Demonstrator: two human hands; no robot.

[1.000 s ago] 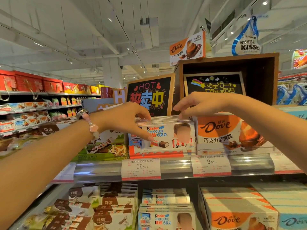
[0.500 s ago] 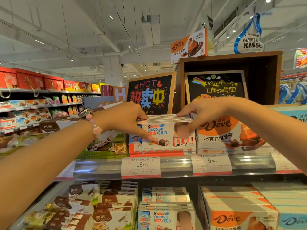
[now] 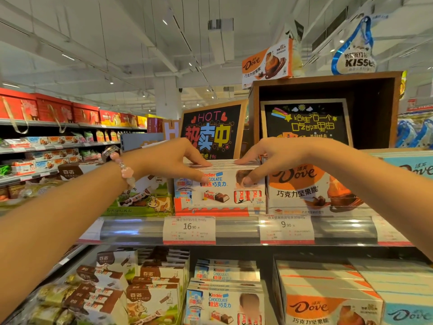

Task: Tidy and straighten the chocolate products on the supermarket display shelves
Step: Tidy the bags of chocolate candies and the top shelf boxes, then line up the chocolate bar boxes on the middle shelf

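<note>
— How do the arms sit?
— Both reach in from the lower corners to mid-frame. The left hand (image 3: 173,160) and right hand (image 3: 269,158) arch over the front white-and-red cardboard Kinder chocolate box (image 3: 220,191) on the upper metal shelf (image 3: 234,228).
— And each grip?
— Narrow pinches: fingers lie on the top edge of the stack, thumbs press the box's front face. The box stands centre frame, just beside the orange Dove chocolate box (image 3: 311,188).

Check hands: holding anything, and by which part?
Both hands, left hand and right hand, pinch the white-and-orange Kinder chocolate box stack at its top front edge: fingers on top, thumbs on the front face.
</note>
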